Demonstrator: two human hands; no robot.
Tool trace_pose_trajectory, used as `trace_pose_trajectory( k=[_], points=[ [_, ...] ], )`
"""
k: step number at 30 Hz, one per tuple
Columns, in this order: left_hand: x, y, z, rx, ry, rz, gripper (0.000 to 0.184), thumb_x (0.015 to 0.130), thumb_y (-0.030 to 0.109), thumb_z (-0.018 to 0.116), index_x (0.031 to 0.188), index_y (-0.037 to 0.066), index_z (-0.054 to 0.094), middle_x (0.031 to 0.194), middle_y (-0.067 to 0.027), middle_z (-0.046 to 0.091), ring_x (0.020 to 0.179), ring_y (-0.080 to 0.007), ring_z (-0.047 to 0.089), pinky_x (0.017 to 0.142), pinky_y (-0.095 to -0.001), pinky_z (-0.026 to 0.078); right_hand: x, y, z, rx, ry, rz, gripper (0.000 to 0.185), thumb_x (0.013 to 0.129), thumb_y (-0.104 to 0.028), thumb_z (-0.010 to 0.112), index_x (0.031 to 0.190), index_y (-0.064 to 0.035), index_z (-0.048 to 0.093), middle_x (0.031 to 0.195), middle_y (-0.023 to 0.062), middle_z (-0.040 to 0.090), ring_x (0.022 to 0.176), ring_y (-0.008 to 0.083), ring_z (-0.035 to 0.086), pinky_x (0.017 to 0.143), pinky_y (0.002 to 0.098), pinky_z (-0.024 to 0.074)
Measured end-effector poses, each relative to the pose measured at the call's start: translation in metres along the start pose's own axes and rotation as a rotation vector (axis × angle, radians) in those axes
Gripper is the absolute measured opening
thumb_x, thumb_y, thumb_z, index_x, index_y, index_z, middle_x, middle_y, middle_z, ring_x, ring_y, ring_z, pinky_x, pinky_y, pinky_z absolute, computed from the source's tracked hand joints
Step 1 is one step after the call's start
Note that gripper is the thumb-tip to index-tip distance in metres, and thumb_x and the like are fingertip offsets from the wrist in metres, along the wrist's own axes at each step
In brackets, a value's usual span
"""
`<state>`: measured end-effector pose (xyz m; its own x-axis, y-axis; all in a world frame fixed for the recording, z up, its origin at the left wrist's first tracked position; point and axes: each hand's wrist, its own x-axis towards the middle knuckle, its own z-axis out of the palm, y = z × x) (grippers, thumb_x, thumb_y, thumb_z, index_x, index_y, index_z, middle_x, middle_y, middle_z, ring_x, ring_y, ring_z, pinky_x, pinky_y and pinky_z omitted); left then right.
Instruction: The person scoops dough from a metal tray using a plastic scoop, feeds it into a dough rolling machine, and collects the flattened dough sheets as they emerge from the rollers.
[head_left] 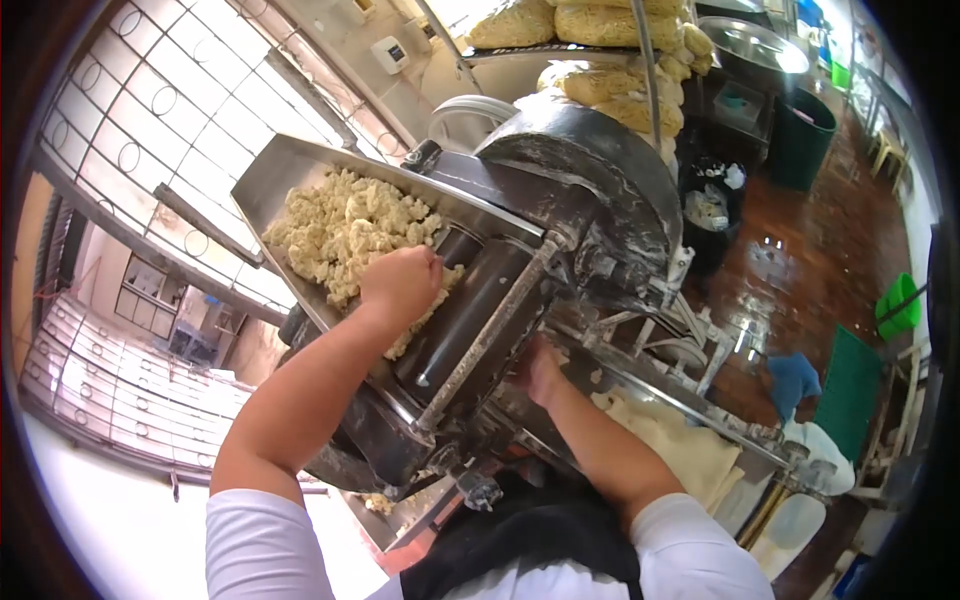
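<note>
Crumbly pale dough [345,225] fills the metal hopper [262,180] of a roller machine. My left hand [402,283] is closed in a fist against the dough's lower edge, beside the dark rollers [470,300]; whether dough is inside the fist is hidden. My right hand [540,372] reaches below the rollers on the machine's near side, its fingers hidden by the frame. A flattened sheet of dough [670,440] lies on the surface to the right of my right forearm.
A dark wheel guard [590,150] rises behind the rollers. Filled yellowish bags [610,95] are stacked at the back. A dark green bin [803,140], a metal bowl [750,48] and a blue cloth [793,380] are to the right, by the wet brown floor [775,250].
</note>
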<state>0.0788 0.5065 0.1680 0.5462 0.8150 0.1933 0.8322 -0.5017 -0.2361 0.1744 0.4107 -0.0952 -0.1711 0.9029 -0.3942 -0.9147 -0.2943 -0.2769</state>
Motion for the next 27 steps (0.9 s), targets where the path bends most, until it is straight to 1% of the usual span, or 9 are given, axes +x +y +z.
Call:
trace_pose_trajectory(
  k=[4, 12, 15, 17, 19, 21, 22, 23, 27],
  points=[
    [0.005, 0.003, 0.011, 0.019, -0.018, 0.02, 0.029, 0.091, 0.033, 0.05, 0.08, 0.01, 0.065, 0.074, -0.0141, 0.065, 0.071, -0.0343, 0.064, 0.062, -0.0454, 0.051, 0.056, 0.015, 0.027, 0.365, -0.156, 0.018, 0.044, 0.092, -0.047, 0.047, 0.114, -0.0116, 0.06, 0.098, 0.0065, 0.067, 0.088, 0.0219, 0.063, 0.077, 0.0387, 0.0504],
    [0.017, 0.014, 0.014, -0.078, -0.077, -0.088, 0.029, 0.089, 0.033, 0.052, 0.081, 0.008, 0.065, 0.075, -0.0164, 0.065, 0.074, -0.0355, 0.064, 0.066, -0.045, 0.051, 0.056, 0.014, 0.054, 0.317, -0.344, 0.012, 0.041, 0.091, -0.043, 0.049, 0.112, -0.0101, 0.061, 0.099, 0.0066, 0.067, 0.089, 0.0233, 0.063, 0.078, 0.0394, 0.0505],
    [0.032, 0.004, 0.002, -0.394, 0.234, -0.187, 0.03, 0.089, 0.034, 0.055, 0.083, 0.006, 0.064, 0.082, -0.0163, 0.064, 0.083, -0.0327, 0.063, 0.074, -0.0425, 0.05, 0.042, 0.011, 0.045, 0.235, -0.305, -0.003, 0.04, 0.091, -0.042, 0.05, 0.111, -0.0095, 0.062, 0.099, 0.0067, 0.067, 0.089, 0.0238, 0.063, 0.079, 0.0397, 0.0505],
    [0.067, -0.047, -0.001, -0.404, 0.686, 0.058, 0.034, 0.088, 0.037, 0.056, 0.092, 0.004, 0.063, 0.086, -0.0155, 0.062, 0.089, -0.0335, 0.06, 0.081, -0.0412, 0.047, 0.033, 0.011, 0.036, 0.164, -0.218, -0.012, 0.039, 0.091, -0.041, 0.05, 0.11, -0.0091, 0.062, 0.099, 0.0067, 0.067, 0.09, 0.0241, 0.063, 0.079, 0.0399, 0.0506],
    [0.106, -0.126, 0.035, -0.021, 0.628, -0.08, 0.05, 0.084, 0.044, 0.06, 0.106, -0.001, 0.061, 0.095, -0.0174, 0.064, 0.093, -0.0359, 0.061, 0.085, -0.0411, 0.046, 0.024, 0.015, 0.025, 0.044, -0.042, 0.008, 0.037, 0.091, -0.037, 0.052, 0.108, -0.007, 0.062, 0.099, 0.0077, 0.067, 0.09, 0.0253, 0.063, 0.08, 0.0404, 0.0507],
    [0.125, -0.148, 0.053, -0.431, 0.173, -0.244, 0.064, 0.079, 0.049, 0.063, 0.115, -0.003, 0.057, 0.104, -0.0208, 0.063, 0.099, -0.0365, 0.06, 0.089, -0.04, 0.045, 0.017, 0.013, 0.013, -0.081, 0.171, 0.049, 0.033, 0.09, -0.031, 0.055, 0.105, -0.0031, 0.063, 0.099, 0.0096, 0.067, 0.092, 0.0274, 0.063, 0.08, 0.0412, 0.051],
    [0.126, -0.156, 0.062, -0.625, -0.07, -0.327, 0.071, 0.077, 0.052, 0.065, 0.119, -0.005, 0.055, 0.109, -0.0225, 0.063, 0.102, -0.0368, 0.059, 0.091, -0.0394, 0.044, 0.015, 0.009, 0.005, -0.101, 0.184, 0.018, 0.03, 0.089, -0.027, 0.056, 0.105, -0.0023, 0.063, 0.098, 0.0105, 0.067, 0.092, 0.028, 0.063, 0.08, 0.0416, 0.0512],
    [0.113, -0.129, 0.028, -0.592, -0.15, -0.338, 0.082, 0.071, 0.056, 0.067, 0.123, -0.007, 0.052, 0.119, -0.026, 0.058, 0.11, -0.0342, 0.058, 0.095, -0.0376, 0.043, 0.011, 0.008, -0.003, -0.122, 0.197, -0.005, 0.029, 0.088, -0.024, 0.057, 0.105, -0.0014, 0.062, 0.098, 0.0114, 0.067, 0.091, 0.0287, 0.063, 0.08, 0.0421, 0.0514],
    [0.088, -0.12, 0.026, -0.476, -0.194, -0.233, 0.081, 0.073, 0.057, 0.067, 0.123, -0.005, 0.052, 0.118, -0.0245, 0.06, 0.11, -0.0345, 0.058, 0.092, -0.0379, 0.045, -0.021, -0.009, -0.003, -0.144, 0.308, -0.052, 0.026, 0.086, -0.013, 0.06, 0.108, 0.0006, 0.061, 0.098, 0.0146, 0.065, 0.09, 0.0306, 0.064, 0.079, 0.0436, 0.0515]
  ],
)
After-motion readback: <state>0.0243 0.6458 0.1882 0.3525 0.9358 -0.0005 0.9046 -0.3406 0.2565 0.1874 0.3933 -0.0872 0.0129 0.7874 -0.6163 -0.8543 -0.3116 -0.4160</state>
